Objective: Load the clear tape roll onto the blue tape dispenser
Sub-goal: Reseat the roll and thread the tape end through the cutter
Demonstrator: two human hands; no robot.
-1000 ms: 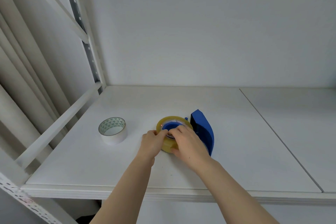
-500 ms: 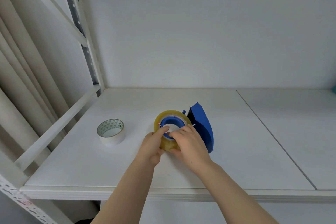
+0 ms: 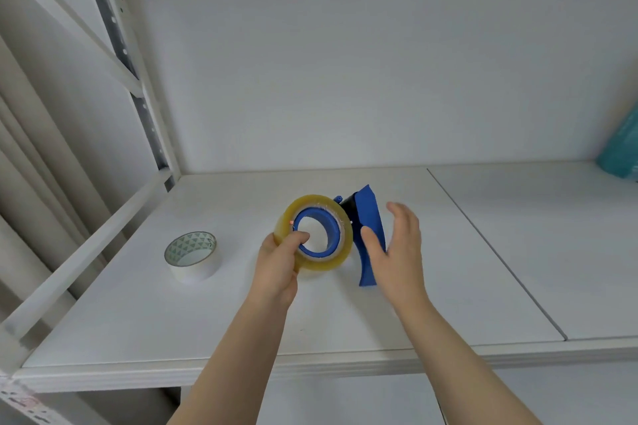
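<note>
The clear, yellowish tape roll [image 3: 322,260] sits around the blue hub of the blue tape dispenser [image 3: 369,217], tilted up with its hole facing me. My left hand [image 3: 279,259] grips the roll's lower left rim, thumb hooked into the hub's hole. The dispenser's blue handle points down toward the white shelf [image 3: 345,317]. My right hand [image 3: 397,248] hovers just right of the handle, fingers spread, holding nothing. Whether the handle's tip rests on the shelf I cannot tell.
A white tape roll [image 3: 191,255] with a green-patterned core lies flat on the shelf to the left. A teal package [image 3: 621,148] shows at the far right edge. White rack posts and rails stand at the left.
The roll and dispenser have been lifted and tilted upright. My right hand let go and drew off to the right, opening. My left hand kept its hold on the roll.
</note>
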